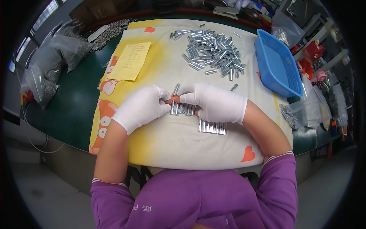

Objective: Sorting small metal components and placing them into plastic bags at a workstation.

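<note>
White-gloved left hand (143,107) and right hand (215,101) apparently pinched one metal tube (176,89), aligning it; the next move called for steadiness.

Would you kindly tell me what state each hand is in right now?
Left hand: fingers curled, tips at a metal tube; grip cannot be told.
Right hand: curled over other tubes; what it grips is hidden.

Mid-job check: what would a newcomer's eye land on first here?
First, the heap of shiny metal pieces on the cloth's far side, right of centre. Next, the white-gloved left hand and right hand, close together mid-picture over more pieces. The bright blue basket stands out at the cloth's right edge.
</note>
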`<state>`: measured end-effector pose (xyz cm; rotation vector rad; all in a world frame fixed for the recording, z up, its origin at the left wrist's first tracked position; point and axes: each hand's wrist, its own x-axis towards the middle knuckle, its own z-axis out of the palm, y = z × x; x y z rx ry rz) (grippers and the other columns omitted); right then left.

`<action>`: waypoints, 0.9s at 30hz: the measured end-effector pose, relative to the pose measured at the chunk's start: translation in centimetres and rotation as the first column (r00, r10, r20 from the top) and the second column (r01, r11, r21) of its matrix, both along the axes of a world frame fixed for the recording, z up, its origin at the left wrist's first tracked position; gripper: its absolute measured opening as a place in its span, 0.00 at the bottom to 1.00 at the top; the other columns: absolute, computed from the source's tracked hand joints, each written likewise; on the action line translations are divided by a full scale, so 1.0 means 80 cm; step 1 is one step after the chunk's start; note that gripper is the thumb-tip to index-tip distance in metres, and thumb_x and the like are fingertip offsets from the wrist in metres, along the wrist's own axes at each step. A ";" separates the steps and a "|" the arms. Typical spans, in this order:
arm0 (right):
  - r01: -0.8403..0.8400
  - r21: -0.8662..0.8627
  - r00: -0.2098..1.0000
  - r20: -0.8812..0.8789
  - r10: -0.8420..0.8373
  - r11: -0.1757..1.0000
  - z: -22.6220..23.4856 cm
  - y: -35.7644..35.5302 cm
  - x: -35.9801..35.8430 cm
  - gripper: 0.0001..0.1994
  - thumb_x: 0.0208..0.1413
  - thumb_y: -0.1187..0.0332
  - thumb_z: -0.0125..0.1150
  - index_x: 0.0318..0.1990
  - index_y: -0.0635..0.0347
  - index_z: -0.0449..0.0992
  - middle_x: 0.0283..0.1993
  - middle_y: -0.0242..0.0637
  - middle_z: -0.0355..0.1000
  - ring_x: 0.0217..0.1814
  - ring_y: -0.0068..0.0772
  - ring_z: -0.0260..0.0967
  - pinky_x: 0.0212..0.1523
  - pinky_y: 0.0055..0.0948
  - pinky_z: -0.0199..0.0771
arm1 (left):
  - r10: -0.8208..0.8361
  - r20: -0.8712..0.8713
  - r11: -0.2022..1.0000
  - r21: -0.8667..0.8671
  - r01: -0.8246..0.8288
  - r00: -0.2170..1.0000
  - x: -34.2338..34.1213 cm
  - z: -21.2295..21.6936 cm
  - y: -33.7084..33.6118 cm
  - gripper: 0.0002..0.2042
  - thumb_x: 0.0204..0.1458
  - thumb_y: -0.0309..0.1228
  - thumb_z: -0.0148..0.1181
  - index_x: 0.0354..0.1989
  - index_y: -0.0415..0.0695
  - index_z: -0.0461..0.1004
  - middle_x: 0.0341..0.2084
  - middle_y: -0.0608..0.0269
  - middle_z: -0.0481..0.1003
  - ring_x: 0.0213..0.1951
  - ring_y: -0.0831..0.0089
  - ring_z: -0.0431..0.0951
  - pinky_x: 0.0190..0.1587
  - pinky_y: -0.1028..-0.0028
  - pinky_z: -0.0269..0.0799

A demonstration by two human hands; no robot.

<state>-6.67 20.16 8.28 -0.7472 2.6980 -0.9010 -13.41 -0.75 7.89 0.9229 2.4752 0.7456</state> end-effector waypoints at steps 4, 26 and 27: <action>-0.060 0.152 0.998 0.002 0.061 0.987 0.006 -0.004 0.003 0.26 0.44 0.84 0.53 0.53 0.54 0.76 0.44 0.44 0.73 0.44 0.47 0.72 0.47 0.34 0.72 | 0.020 0.125 0.999 -0.033 -0.016 0.992 0.001 0.009 -0.003 0.12 0.46 0.28 0.64 0.38 0.36 0.79 0.27 0.54 0.78 0.29 0.70 0.76 0.37 0.74 0.72; 0.443 0.267 0.873 -0.345 -0.344 0.856 -0.006 0.129 0.005 0.14 0.48 0.72 0.64 0.44 0.63 0.77 0.43 0.46 0.73 0.47 0.50 0.70 0.49 0.36 0.71 | -0.091 -0.157 0.967 0.222 0.125 0.983 -0.007 -0.032 0.029 0.09 0.44 0.19 0.61 0.36 0.36 0.73 0.34 0.60 0.71 0.29 0.73 0.69 0.36 0.77 0.69; 0.443 0.268 0.873 -0.347 -0.343 0.855 -0.004 0.128 0.002 0.14 0.48 0.72 0.64 0.44 0.63 0.77 0.43 0.46 0.73 0.47 0.50 0.70 0.49 0.36 0.71 | -0.111 -0.173 0.957 0.245 0.152 0.979 -0.005 -0.032 0.026 0.09 0.44 0.19 0.61 0.36 0.36 0.73 0.33 0.61 0.70 0.29 0.74 0.69 0.36 0.77 0.69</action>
